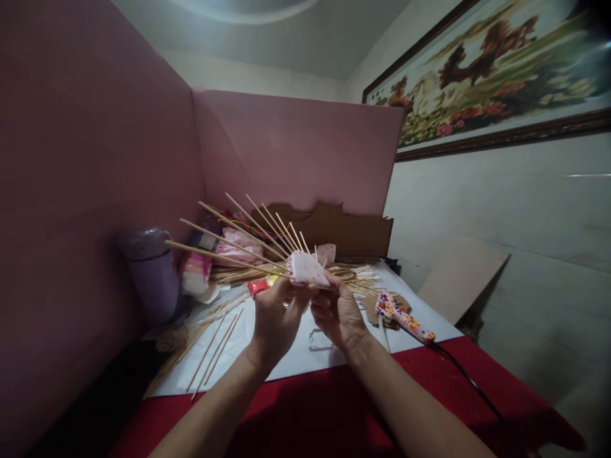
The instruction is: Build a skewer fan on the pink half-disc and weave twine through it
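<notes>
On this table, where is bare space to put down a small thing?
The red cloth looks bare between the forearms, and between the right forearm and black cord. Behind the hands, loose sticks crowd the white sheet.

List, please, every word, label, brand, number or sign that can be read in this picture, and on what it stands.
No text can be read.
Framed picture: small dark marks near its upper left corner, too small to read.
Pale patch right of the purple bottle: perhaps a label, too blurred.
Printed cloth held in both hands: pink pattern, no readable letters.
</notes>
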A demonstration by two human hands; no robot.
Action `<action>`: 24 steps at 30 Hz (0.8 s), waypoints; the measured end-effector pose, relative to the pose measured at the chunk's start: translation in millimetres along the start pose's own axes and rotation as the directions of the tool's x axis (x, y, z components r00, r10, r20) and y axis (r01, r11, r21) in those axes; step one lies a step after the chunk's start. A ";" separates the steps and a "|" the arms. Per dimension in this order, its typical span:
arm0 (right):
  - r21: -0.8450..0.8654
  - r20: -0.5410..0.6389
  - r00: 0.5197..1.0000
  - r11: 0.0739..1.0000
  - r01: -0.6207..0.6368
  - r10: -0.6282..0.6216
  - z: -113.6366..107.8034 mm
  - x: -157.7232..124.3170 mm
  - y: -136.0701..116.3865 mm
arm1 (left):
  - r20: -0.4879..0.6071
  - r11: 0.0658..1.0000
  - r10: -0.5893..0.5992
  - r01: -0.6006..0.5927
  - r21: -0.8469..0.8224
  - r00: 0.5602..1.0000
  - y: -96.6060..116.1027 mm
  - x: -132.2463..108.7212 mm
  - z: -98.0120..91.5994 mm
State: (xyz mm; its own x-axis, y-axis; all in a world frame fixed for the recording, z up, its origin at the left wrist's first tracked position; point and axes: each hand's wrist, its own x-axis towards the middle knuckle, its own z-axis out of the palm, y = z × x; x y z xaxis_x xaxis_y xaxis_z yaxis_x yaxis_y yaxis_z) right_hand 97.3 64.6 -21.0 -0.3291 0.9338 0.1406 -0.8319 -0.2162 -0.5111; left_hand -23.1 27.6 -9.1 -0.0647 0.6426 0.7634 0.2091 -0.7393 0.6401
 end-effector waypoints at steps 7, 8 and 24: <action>-0.015 0.066 0.994 0.996 -0.089 0.090 -5.2 -0.2 6.8 | -0.041 0.968 0.113 -0.101 0.231 0.993 6.9 -4.3 -6.2; -0.021 0.070 0.993 0.996 -0.091 0.092 -5.7 -0.2 7.3 | -0.038 0.964 0.113 -0.101 0.245 0.993 6.7 -4.6 -6.1; -0.072 0.050 0.998 0.997 -0.038 0.042 -5.0 -2.7 10.2 | -0.069 0.929 0.105 -0.073 0.364 0.992 6.6 -8.3 -5.4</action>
State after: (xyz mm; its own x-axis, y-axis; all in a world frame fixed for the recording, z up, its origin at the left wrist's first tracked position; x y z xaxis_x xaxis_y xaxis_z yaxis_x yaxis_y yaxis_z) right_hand 91.9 61.2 -30.8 -0.3854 0.9086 0.1611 -0.7842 -0.2305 -0.5761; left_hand -26.5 16.3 -10.8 -0.1099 0.5463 0.8304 0.5540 -0.6600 0.5075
